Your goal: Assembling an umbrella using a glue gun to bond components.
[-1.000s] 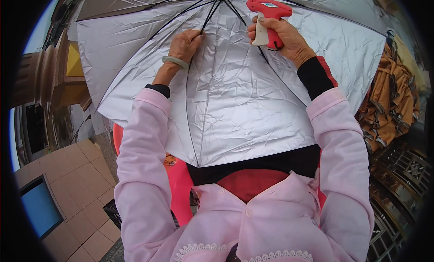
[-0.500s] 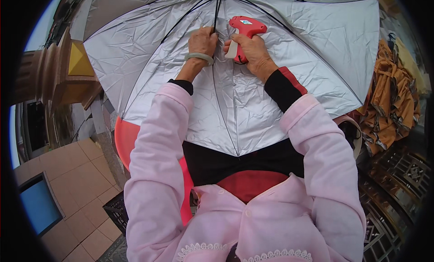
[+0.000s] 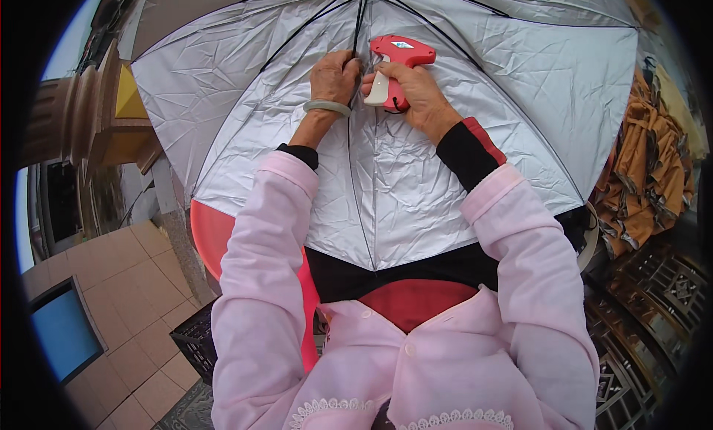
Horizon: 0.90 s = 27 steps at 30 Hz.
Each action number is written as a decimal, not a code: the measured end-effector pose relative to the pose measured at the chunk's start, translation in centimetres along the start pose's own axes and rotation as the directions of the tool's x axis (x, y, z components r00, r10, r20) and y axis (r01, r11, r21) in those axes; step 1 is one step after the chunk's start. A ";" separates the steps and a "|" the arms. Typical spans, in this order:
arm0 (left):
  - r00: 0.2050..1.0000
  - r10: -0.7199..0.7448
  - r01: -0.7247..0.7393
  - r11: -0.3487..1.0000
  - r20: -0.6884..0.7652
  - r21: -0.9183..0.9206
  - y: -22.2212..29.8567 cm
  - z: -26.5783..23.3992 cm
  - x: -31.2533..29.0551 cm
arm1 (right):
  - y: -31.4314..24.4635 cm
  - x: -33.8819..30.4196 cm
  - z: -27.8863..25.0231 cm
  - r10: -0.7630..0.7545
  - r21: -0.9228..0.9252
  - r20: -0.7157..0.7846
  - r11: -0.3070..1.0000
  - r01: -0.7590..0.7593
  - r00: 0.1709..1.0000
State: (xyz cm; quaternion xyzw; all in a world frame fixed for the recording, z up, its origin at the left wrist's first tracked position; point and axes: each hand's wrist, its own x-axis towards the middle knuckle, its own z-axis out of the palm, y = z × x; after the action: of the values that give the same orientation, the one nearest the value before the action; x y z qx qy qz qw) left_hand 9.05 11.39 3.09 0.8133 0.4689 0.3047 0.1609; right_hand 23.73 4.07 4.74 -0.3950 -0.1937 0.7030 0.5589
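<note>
An open umbrella (image 3: 438,196) with a silver inner side and black ribs lies across my lap, underside up. My left hand (image 3: 333,81), a pale bangle at its wrist, is closed on the umbrella at a black rib (image 3: 359,33); its fingertips are partly hidden. Just to its right, my right hand (image 3: 420,97) wraps round the handle of a red tagging gun (image 3: 407,53) with a white trigger. The gun's narrow front end points left, toward the rib by my left fingers. Its needle cannot be made out.
Pink plastic (image 3: 212,233) shows under the umbrella at the left, near a black crate (image 3: 194,344). Folded orange-brown fabric (image 3: 642,166) is heaped at the right, above dark carved furniture (image 3: 661,289). A brown pillar (image 3: 74,122) stands far left, over a tiled floor (image 3: 137,296).
The umbrella has shifted a little, its near tip moving left and toward me. The tagging gun has come slightly left and lower, and its tilt has changed. Both hands keep their hold.
</note>
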 end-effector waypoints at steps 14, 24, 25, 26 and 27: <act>0.992 -0.062 0.101 0.920 0.114 -0.378 -0.4 0.0 -0.3 | -0.8 -0.2 -0.3 0.073 0.233 0.164 0.966 -0.111 0.984; 0.976 -0.086 0.165 0.890 0.198 -0.426 -0.2 -0.4 -0.4 | -0.8 -0.2 -0.3 0.081 0.251 0.164 0.960 -0.121 0.983; 0.977 -0.088 0.163 0.896 0.194 -0.414 -0.2 -0.4 -0.5 | -0.8 -0.2 -0.4 0.086 0.246 0.174 0.961 -0.128 0.981; 0.978 -0.091 0.162 0.902 0.190 -0.401 -0.2 -0.3 -0.5 | -0.7 -0.1 -0.4 0.091 0.241 0.185 0.961 -0.135 0.979; 0.978 -0.093 0.159 0.907 0.185 -0.389 -0.3 -0.3 -0.5 | -0.7 -0.1 -0.4 0.096 0.235 0.195 0.962 -0.141 0.976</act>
State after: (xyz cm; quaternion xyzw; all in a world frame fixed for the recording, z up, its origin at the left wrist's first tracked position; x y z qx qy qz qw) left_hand 8.47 11.08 3.03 0.7528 0.4333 0.3163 0.3815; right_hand 24.50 4.14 5.04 -0.2674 -0.1305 0.7870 0.5405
